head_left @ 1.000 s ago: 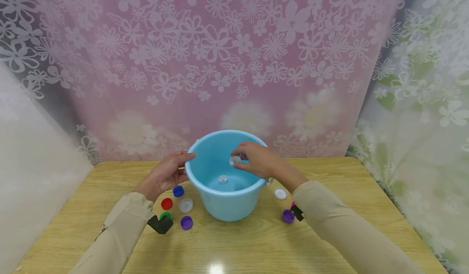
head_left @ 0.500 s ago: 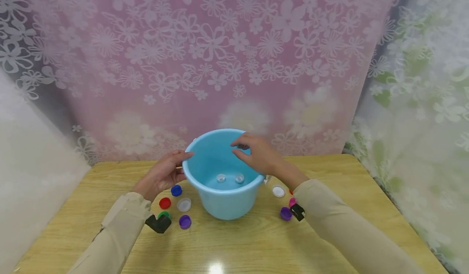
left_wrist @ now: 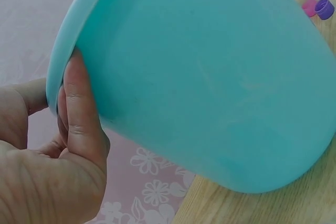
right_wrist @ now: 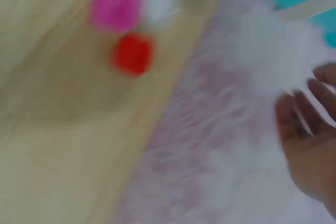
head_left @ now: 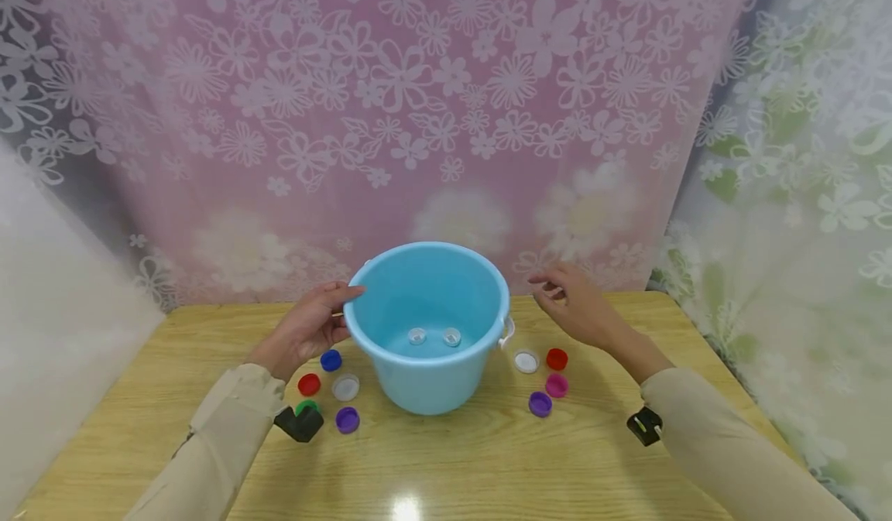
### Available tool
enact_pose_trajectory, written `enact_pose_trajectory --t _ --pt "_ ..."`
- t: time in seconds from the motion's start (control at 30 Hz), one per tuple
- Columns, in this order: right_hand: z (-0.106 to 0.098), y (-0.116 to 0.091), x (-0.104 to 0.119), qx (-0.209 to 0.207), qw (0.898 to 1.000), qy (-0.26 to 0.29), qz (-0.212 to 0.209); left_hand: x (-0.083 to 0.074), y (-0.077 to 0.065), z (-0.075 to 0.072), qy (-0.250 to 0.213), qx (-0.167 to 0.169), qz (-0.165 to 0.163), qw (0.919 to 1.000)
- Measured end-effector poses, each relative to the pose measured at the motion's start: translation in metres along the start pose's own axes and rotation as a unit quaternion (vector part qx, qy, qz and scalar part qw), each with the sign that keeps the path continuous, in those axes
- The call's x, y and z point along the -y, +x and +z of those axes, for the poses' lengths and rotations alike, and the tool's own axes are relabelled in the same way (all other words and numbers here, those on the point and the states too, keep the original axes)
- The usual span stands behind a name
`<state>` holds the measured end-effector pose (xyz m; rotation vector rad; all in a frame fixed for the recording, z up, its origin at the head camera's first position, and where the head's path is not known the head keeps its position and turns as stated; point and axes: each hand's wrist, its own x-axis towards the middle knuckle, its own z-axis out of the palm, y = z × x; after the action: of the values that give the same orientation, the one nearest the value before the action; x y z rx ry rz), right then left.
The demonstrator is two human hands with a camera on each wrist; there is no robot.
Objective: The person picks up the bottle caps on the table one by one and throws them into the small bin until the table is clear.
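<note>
The left hand (head_left: pixel 307 327) grips a light-blue bucket (head_left: pixel 432 385) by its rim (head_left: pixel 425 361); only the left wrist view shows the fingers (left_wrist: pixel 81 103) against the outer wall. The right hand (head_left: pixel 574 308), empty and loosely bent, hangs right of the bucket. Only the head view shows two clear round pieces (head_left: pixel 416 337) inside. The right wrist view blurs the caps (head_left: pixel 557 359); a black wrist device (head_left: pixel 300 426) partly hides a green cap (head_left: pixel 307 407). Wooden surface (head_left: pixel 418 467), pink flowered curtain (head_left: pixel 453 118) behind.

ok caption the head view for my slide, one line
Left hand grips a blue bucket holding two clear caps, right hand empty, more caps on the table either side.
</note>
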<state>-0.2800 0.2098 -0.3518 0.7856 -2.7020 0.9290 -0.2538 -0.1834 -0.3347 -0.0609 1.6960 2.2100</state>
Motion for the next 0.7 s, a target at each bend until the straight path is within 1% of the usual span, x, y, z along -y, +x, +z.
enact_pose_trajectory --t 0.07,0.1,0.17,0.23,0.3,0.37,0.5,0.6,0.7 --pt "0.001 -0.012 -0.017 0.053 0.998 -0.024 0.023 0.0 0.0 0.0 0.0 0.0 0.001 1.0" --pt "0.002 -0.017 -0.025 0.081 0.996 -0.029 0.034 0.0 0.0 -0.001 -0.001 -0.001 0.002 1.0" --pt "0.004 -0.027 -0.038 0.131 0.99 -0.029 0.042 0.0 -0.001 -0.001 -0.005 -0.001 0.003 1.0" --pt "0.006 -0.034 -0.049 0.167 0.985 -0.017 0.047 0.0 -0.001 -0.002 -0.009 -0.002 0.002 0.9999" --pt "0.008 -0.039 -0.055 0.19 0.981 0.001 0.051 0.0 0.0 -0.002 -0.013 -0.003 0.002 0.9999" --pt "0.01 -0.043 -0.06 0.204 0.977 0.006 0.056 0.0 0.0 -0.001 -0.015 -0.002 0.004 0.9999" --pt "0.015 -0.049 -0.066 0.218 0.974 0.007 0.067 0.0 0.0 -0.001 -0.022 -0.003 0.007 0.9997" --pt "0.021 -0.052 -0.071 0.214 0.974 0.01 0.069 0.001 -0.001 -0.001 -0.024 -0.005 0.004 0.9997" --pt "0.026 -0.055 -0.075 0.202 0.977 0.013 0.062 0.001 -0.001 -0.001 -0.023 -0.006 0.002 0.9997"
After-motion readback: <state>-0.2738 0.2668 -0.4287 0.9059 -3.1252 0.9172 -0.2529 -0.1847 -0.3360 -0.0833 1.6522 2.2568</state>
